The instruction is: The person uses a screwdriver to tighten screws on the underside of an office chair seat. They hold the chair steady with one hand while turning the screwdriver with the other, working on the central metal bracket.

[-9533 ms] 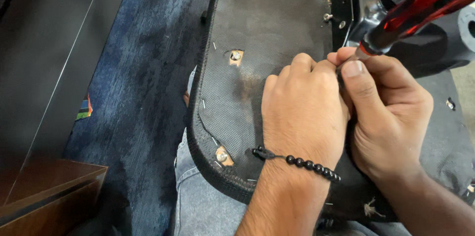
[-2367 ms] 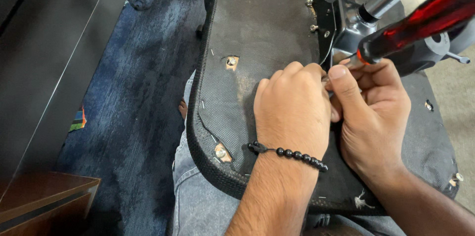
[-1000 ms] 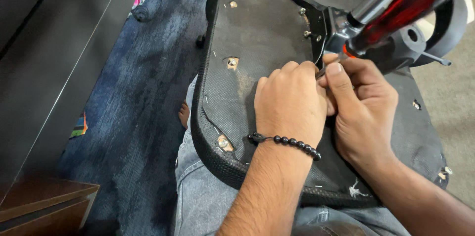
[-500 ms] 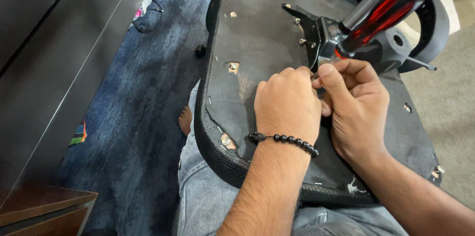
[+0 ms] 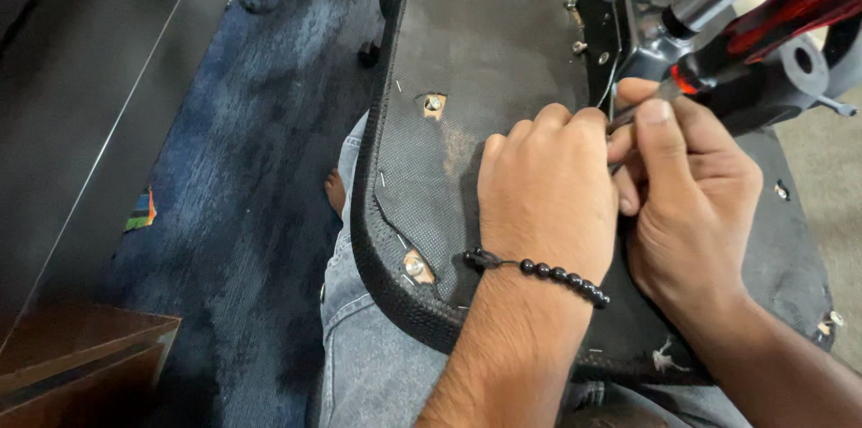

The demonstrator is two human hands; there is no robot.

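The tip of the red-and-black-handled screwdriver [image 5: 790, 6] is hidden behind the curled left hand [image 5: 548, 194]; its blurred handle and the black fabric-covered chair seat base [image 5: 485, 51] are cut off by the top edge

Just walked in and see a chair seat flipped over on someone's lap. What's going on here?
A person has an upturned black chair seat resting on their jeans-clad lap. The left hand, with a beaded bracelet at its wrist, presses on the underside by the black metal bracket. The right hand pinches the shaft of a red-handled screwdriver, its tip hidden between the hands.
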